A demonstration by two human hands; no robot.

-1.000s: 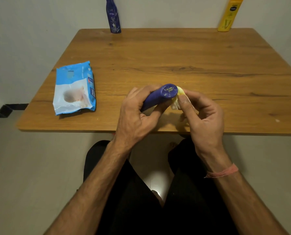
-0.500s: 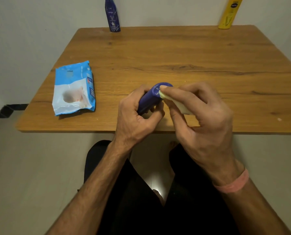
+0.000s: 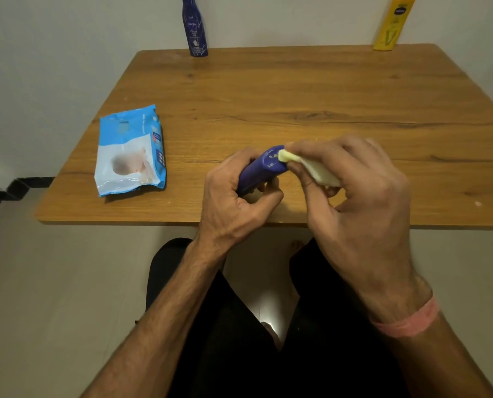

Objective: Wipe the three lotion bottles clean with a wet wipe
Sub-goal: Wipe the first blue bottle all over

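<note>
Both hands meet in front, left hand [image 3: 233, 196] curled in a grip, right hand [image 3: 354, 196] pinching.

Far beyond your left hand [image 3: 233, 202], at the back edge of the desk [image 3: 297, 96], the tall dark blue bottle [image 3: 195, 30] reads "NIVEA" in white; the smaller lines under it are too fine to read. To the left of your hands, the wipes pack [image 3: 129, 152] shows "mee mee" along its side. The yellow bottle [image 3: 393, 24], far beyond your right hand [image 3: 351, 202], carries a dark oval logo you cannot read.

Bare tabletop [image 3: 297, 90] between wipes pack [image 3: 130, 152] and far bottles [image 3: 195, 27]
</note>
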